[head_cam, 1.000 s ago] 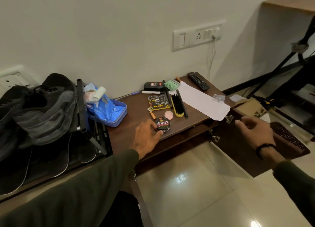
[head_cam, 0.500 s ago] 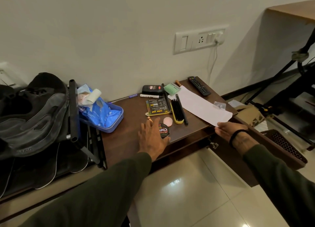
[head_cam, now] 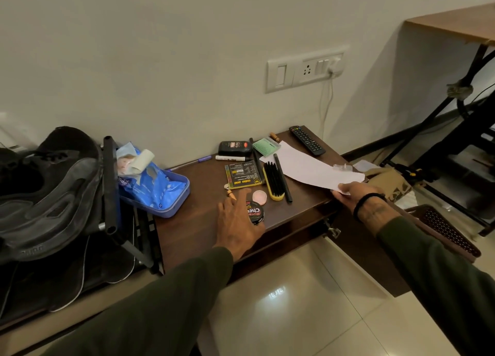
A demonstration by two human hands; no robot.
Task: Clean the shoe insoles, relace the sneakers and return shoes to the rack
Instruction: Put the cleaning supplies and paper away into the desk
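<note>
At far left, on the rack (head_cam: 109,184), we find the dark shoes (head_cam: 45,192) stacked; white-edged insoles (head_cam: 80,280) appear to lie on the tier below, though the shadow prevents certainty. We cannot see any laces. We judge the task to be at an early stage: cleaning, relacing and final return all appear outstanding. On the table (head_cam: 192,230) beside the rack, our left hand (head_cam: 235,227) lies flat with fingers spread, touching the polish tin (head_cam: 255,212) but not gripping it. Our right hand (head_cam: 353,192) pinches the near corner of the paper (head_cam: 308,168) at the table's edge. Between them lie a brush (head_cam: 273,180) and a small pink lid (head_cam: 259,197); a blue tray (head_cam: 171,204) holding a wipes pack (head_cam: 150,179) sits against the rack, and a remote (head_cam: 306,140) lies at the back corner.
</note>
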